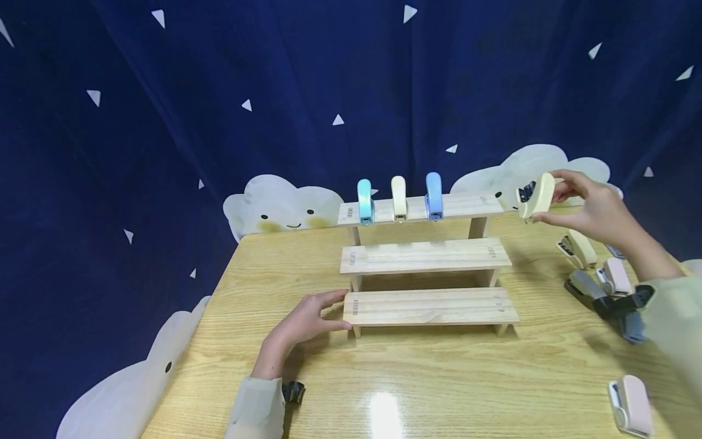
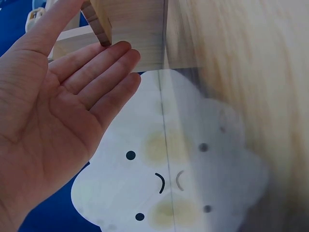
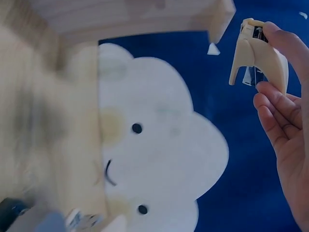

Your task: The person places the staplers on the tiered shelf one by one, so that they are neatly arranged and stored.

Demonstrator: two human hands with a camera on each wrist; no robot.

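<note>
My right hand (image 1: 595, 204) pinches a cream stapler (image 1: 540, 196) between thumb and fingers, raised off the right end of the top shelf. In the right wrist view the stapler (image 3: 263, 55) is tilted, its dark inner part showing. My left hand (image 1: 307, 317) is at the left end of the lowest shelf (image 1: 433, 308) of a three-tier wooden rack, thumb by the front corner and index finger by the back one. Its fingers look mostly straight in the left wrist view. On the top shelf (image 1: 477, 204) stand a turquoise stapler (image 1: 364, 201), a cream stapler (image 1: 399, 198) and a blue stapler (image 1: 434, 195).
Right of the rack lie another cream stapler (image 1: 580, 249), a pale pink and white stapler (image 1: 615, 277) and a grey stapler (image 1: 584, 286), partly under the right forearm. A pink stapler (image 1: 633, 405) lies near the front right. A navy curtain (image 1: 307, 73) hangs behind the table (image 1: 263, 274).
</note>
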